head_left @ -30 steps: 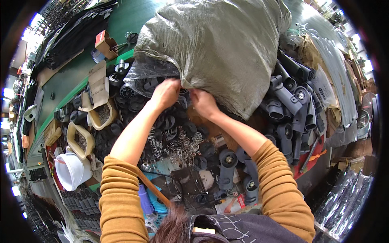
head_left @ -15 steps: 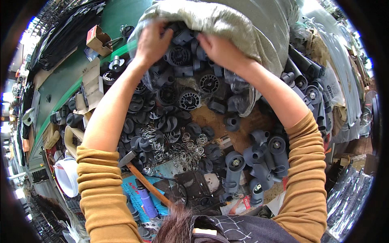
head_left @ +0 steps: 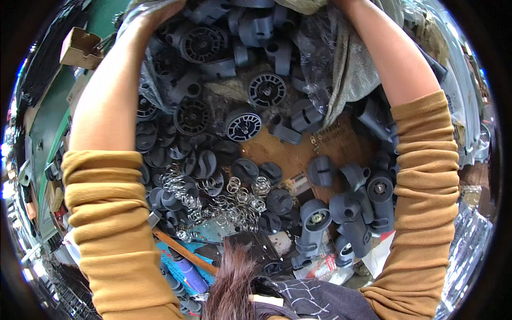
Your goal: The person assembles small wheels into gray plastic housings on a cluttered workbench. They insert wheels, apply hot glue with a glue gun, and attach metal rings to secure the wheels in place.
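Both arms reach to the far edge, beside the mouth of a woven sack (head_left: 356, 80) with a clear plastic liner (head_left: 314, 45). My left hand (head_left: 164, 9) is at the liner's left side, its fingers cut off by the picture's edge. Only the base of my right hand (head_left: 348, 4) shows, at the sack's right side; its fingers are out of view. Between my arms dark grey plastic fittings (head_left: 255, 28) fill the sack's mouth. Round slotted plastic parts (head_left: 268, 89) lie below them, one with a pale rim (head_left: 244, 126).
Nearer me are a pile of metal springs (head_left: 229, 205), round grey caps (head_left: 204, 164) and grey elbow-shaped parts (head_left: 313, 224). A hammer with a wooden handle (head_left: 186, 253) lies by a purple tube (head_left: 191, 274). An open cardboard box (head_left: 80, 49) stands far left.
Both hands have moved farther away and apart, to the top edge. The view has shifted closer to the sack's mouth, and more grey parts lie at its opening.
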